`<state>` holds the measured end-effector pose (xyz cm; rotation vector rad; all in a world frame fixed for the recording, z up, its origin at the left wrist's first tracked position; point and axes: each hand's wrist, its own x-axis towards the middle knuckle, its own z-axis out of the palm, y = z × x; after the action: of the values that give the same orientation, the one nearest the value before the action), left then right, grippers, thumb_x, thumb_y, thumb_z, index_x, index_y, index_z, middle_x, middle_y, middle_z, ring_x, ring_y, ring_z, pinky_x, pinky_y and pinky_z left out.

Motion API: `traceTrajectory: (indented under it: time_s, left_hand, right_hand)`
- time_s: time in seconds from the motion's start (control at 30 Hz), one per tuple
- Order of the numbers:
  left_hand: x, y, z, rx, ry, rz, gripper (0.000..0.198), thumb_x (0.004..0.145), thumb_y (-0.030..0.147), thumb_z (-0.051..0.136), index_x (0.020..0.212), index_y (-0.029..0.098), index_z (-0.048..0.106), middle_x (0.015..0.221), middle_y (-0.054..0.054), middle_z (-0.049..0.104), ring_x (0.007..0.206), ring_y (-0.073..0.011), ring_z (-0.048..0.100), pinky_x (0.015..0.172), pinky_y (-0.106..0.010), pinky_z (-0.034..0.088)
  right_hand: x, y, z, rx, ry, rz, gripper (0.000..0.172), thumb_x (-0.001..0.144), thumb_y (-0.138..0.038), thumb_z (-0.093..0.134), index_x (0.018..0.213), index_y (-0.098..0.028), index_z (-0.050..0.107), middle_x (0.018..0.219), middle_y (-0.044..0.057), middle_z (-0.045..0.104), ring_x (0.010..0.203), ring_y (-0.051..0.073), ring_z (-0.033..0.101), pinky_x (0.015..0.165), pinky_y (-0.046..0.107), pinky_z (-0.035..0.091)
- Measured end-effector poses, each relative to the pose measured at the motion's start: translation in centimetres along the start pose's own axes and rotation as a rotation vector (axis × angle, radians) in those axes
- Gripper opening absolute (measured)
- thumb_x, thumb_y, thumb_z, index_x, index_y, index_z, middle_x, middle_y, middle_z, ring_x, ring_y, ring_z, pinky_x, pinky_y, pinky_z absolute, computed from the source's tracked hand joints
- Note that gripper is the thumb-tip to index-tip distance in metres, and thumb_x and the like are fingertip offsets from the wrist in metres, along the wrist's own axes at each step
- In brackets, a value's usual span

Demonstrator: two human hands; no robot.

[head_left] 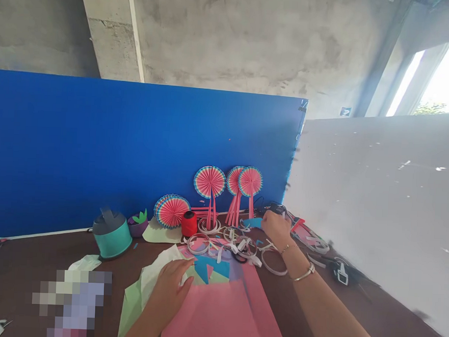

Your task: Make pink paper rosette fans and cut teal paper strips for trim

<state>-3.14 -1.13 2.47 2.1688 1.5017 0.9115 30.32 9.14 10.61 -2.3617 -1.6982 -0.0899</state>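
My left hand (171, 284) lies flat with its fingers stretched out on a stack of coloured paper, touching the pink sheet (223, 311) and a pale green sheet (131, 303). My right hand (276, 227) reaches far across the table to the corner by the blue board. Its fingers are curled around something small and dark that I cannot make out. Blue paper triangles (209, 269) lie just ahead of my left hand. White tape rings (244, 245) are scattered between the hands.
Pink pleated paper fans (224, 183) lean on the blue board (100, 149). A red thread spool (189, 223), a teal tub (112, 236) and a purple cup (137, 225) stand at the back. A white panel (385, 203) walls the right side.
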Motion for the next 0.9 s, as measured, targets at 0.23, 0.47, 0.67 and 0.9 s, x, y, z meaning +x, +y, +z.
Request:
traceTrajectory:
  time_s: [0.23, 0.47, 0.67, 0.9]
  left_hand:
    - [0.1, 1.6, 0.1, -0.790, 0.022, -0.347, 0.050, 0.083, 0.058, 0.050, 0.112, 0.021, 0.068, 0.104, -0.012, 0.072, 0.084, -0.0236, 0.066, 0.072, -0.035, 0.051]
    - [0.6, 0.4, 1.2, -0.949, 0.176, -0.570, 0.054, 0.063, 0.060, 0.072, 0.090, 0.013, 0.072, 0.065, -0.008, 0.070, 0.055, -0.0193, 0.062, 0.049, -0.027, 0.042]
    - [1.2, -0.1, 1.2, -0.981, 0.291, -0.585, 0.056, 0.061, 0.057, 0.073, 0.096, 0.013, 0.072, 0.072, -0.011, 0.075, 0.052, -0.0199, 0.063, 0.043, -0.028, 0.045]
    - [1.3, -0.9, 1.2, -0.946, 0.320, -0.577, 0.053, 0.064, 0.058, 0.071, 0.095, 0.014, 0.072, 0.069, -0.009, 0.074, 0.050, -0.0189, 0.063, 0.043, -0.027, 0.047]
  right_hand:
    - [-9.4, -7.4, -0.4, 0.378, 0.429, -0.691, 0.013, 0.084, -0.014, 0.052, 0.085, -0.018, 0.064, 0.087, 0.007, 0.067, 0.087, 0.021, 0.057, 0.077, 0.032, 0.033]
    - [-13.8, -10.9, 3.4, 0.464, 0.092, -1.094, 0.018, 0.087, -0.028, 0.056, 0.103, -0.024, 0.063, 0.097, 0.004, 0.068, 0.092, 0.019, 0.059, 0.081, 0.030, 0.041]
    - [-6.6, -6.0, 4.4, 0.257, -0.097, -0.119, 0.062, 0.077, -0.049, 0.068, 0.128, -0.017, 0.054, 0.117, 0.021, 0.058, 0.095, 0.031, 0.064, 0.074, 0.037, 0.046]
    - [-2.2, -4.0, 7.2, 0.451, -0.205, -0.076, 0.011, 0.078, -0.019, 0.061, 0.072, -0.016, 0.070, 0.064, 0.004, 0.069, 0.061, 0.015, 0.063, 0.056, 0.021, 0.042]
